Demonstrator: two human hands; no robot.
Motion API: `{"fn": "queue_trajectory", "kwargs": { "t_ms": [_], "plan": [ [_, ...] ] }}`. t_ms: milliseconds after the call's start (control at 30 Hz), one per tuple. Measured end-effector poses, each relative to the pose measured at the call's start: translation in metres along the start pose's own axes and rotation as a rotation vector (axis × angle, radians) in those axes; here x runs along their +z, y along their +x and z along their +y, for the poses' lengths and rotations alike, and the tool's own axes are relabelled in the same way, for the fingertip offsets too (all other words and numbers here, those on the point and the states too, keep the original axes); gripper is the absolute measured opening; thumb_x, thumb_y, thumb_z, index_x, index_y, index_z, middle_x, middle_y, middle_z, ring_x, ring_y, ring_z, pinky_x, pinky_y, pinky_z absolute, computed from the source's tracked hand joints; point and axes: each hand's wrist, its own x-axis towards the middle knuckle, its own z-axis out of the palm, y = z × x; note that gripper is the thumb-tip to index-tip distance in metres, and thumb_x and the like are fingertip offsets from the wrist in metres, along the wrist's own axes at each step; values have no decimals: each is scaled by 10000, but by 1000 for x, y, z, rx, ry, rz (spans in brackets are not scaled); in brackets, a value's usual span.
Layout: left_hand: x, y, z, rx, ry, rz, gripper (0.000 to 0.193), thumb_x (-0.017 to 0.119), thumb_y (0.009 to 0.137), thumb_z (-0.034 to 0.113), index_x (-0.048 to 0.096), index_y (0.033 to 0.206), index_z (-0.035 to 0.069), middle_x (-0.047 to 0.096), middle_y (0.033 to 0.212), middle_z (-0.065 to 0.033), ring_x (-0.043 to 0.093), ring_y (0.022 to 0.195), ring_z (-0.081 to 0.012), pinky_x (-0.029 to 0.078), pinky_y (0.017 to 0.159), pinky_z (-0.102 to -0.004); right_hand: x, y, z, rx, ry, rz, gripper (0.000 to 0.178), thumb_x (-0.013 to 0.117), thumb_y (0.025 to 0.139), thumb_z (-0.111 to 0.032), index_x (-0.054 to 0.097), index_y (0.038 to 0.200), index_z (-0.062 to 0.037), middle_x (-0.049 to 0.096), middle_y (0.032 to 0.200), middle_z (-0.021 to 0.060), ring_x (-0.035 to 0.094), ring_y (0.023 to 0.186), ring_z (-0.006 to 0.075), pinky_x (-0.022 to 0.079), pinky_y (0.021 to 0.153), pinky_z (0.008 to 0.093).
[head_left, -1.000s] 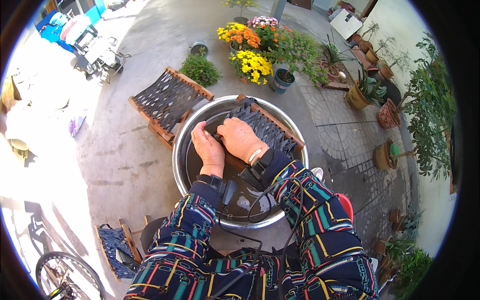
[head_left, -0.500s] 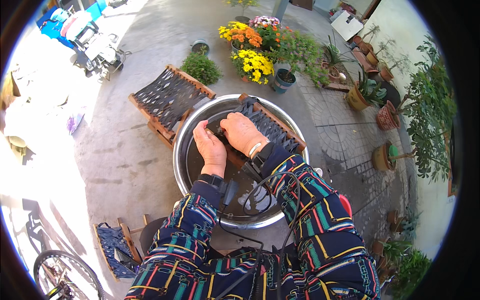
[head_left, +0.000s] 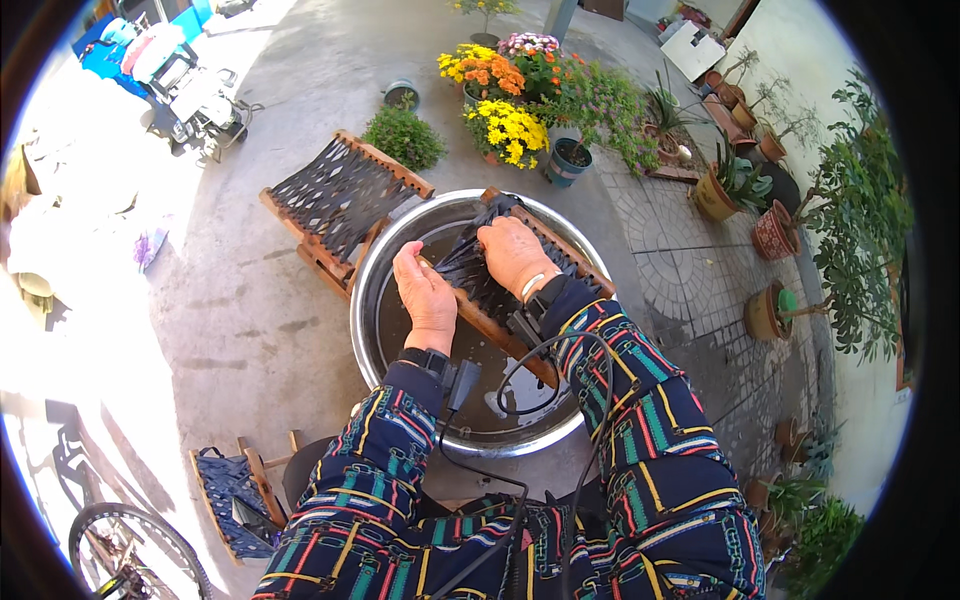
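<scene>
A small folding stool (head_left: pixel 505 335) with wooden rails and a seat of woven black straps sits tilted in a wide metal basin (head_left: pixel 361 340) of murky water. My right hand (head_left: pixel 515 258) is closed on the black straps (head_left: pixel 463 264) and draws them up into taut folds. At the left end of the stool's near rail, my left hand (head_left: pixel 428 308) is curled round the wood, its grip partly hidden. A black cable (head_left: pixel 515 408) hangs in a loop from my wrists over the basin.
Another strap-seated stool (head_left: pixel 340 200) stands beyond the basin's left rim. A third stool (head_left: pixel 238 500) lies at lower left near a bicycle wheel (head_left: pixel 140 550). Potted yellow flowers (head_left: pixel 508 132) and a green pot (head_left: pixel 568 163) stand ahead; more potted plants (head_left: pixel 715 190) line the right wall.
My right hand has moved right, pulling the black straps into stretched folds. The stool's near rail now shows more fully. My left hand has hardly moved.
</scene>
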Motion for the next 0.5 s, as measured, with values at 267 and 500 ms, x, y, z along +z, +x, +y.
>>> {"fn": "queue_trajectory", "kwargs": {
  "t_ms": [267, 500],
  "plan": [
    [0, -1, -3, -45, -2, 18, 285, 445, 937, -49, 548, 1195, 15, 572, 1113, -168, 557, 1068, -330, 442, 984, -413, 9, -12, -19, -256, 360, 26, 137, 662, 827, -144, 744, 895, -58, 672, 922, 180, 638, 971, 383, 509, 894, 453],
    [0, 0, 1, 117, 15, 74, 283, 441, 943, -66, 558, 1189, 12, 606, 1117, -150, 594, 1061, -284, 459, 982, -373, -5, -16, 13, 14, -75, -24, 149, 589, 849, -79, 733, 871, -46, 672, 919, 191, 641, 965, 377, 512, 877, 464]
  ]
}}
